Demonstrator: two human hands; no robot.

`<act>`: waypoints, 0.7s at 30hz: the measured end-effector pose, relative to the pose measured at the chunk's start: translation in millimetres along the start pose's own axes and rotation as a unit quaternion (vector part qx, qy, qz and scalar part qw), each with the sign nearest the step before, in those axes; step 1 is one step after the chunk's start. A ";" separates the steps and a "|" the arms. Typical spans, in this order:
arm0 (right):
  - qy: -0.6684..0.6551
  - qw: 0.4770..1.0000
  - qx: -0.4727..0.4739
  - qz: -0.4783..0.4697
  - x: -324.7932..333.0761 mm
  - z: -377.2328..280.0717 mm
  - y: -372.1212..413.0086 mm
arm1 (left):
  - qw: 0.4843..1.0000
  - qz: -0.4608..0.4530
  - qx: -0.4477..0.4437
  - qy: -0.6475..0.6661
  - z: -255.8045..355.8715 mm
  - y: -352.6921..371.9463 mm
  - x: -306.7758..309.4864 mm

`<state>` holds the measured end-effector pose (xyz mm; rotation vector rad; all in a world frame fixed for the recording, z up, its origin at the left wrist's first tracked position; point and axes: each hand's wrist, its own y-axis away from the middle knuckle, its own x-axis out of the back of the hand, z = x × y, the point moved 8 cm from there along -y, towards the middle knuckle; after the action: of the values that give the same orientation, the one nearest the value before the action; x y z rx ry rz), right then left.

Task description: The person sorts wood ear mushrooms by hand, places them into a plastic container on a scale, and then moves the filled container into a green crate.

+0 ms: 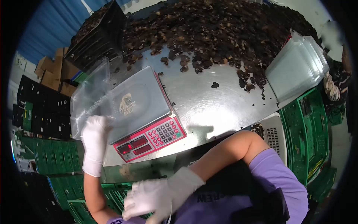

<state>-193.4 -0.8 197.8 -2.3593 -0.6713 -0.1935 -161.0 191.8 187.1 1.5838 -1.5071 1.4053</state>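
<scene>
1. While the clear plastic container is clamped at its near edge by the gloved left hand, it is held at the left end of the desk, touching or overlapping the left side of the scale.
2. The right hand, also gloved in white, is seen low by the chest, below the desk's front edge and well apart from the left hand. It is blurred, so whether it is closed on anything cannot be told.
3. The scale's steel pan is seen bare, and its red keypad panel is turned toward the person.
4. Beyond the scale, the far half of the desk is covered by a heap of dark dried pieces, and a few strays are scattered on the bare steel between heap and scale.
5. A stack of clear containers is set at the desk's right end, over its edge.
6. Black trays are piled at the far left corner, with cardboard boxes behind them.
7. Green crates are stacked on the right, and more are seen at lower left.
</scene>
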 end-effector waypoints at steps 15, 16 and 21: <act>-0.081 0.985 0.145 -0.041 -16.8 -66.0 13.7 | 0.988 -0.128 -0.071 0.045 65.4 24.8 -46.8; -0.078 0.985 0.151 -0.037 -14.8 -68.7 17.7 | 0.987 -0.140 -0.081 0.022 69.4 23.1 -46.5; -0.065 0.984 0.166 -0.030 -1.9 -80.9 24.6 | 0.988 -0.146 -0.048 0.018 82.9 8.4 -23.6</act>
<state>-179.3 -69.4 245.3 -2.0453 -0.7736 0.0444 -139.0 124.4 137.3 1.6329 -1.2419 1.1735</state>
